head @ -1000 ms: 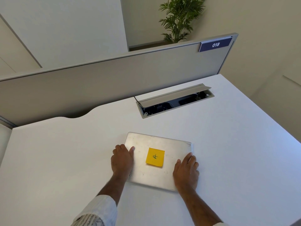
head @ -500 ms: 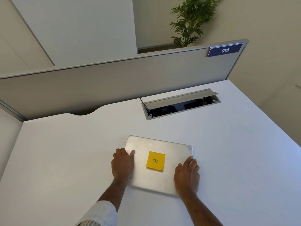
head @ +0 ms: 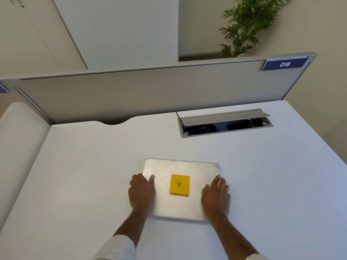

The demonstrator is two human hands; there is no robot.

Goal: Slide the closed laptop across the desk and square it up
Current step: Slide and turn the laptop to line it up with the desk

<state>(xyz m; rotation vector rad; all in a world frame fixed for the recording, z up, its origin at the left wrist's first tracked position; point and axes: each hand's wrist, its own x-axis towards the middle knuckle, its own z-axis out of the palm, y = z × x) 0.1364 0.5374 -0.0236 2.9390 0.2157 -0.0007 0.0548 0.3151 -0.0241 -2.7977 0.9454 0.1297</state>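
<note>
White desk (head: 78, 175), closed laptop (head: 180, 169) between left hand (head: 141, 193), right hand (head: 216, 197)

Desk (head: 93, 175): bears the laptop (head: 180, 207), near its front edge.
Sticky note (head: 179, 184): on the laptop lid, central.
Left hand (head: 141, 194): flat over the laptop's left edge.
Right hand (head: 216, 198): flat over the laptop's right edge.
Cable hatch (head: 225, 123): set in the desk behind the laptop, to the right, lid raised.
Partition (head: 150, 92): along the desk's back edge.
Number plate (head: 284, 64): on the partition's upper right corner.
Plant (head: 242, 27): behind the partition, right.

laptop (head: 180, 205) side edges under hands, plant (head: 247, 25) top cropped
</note>
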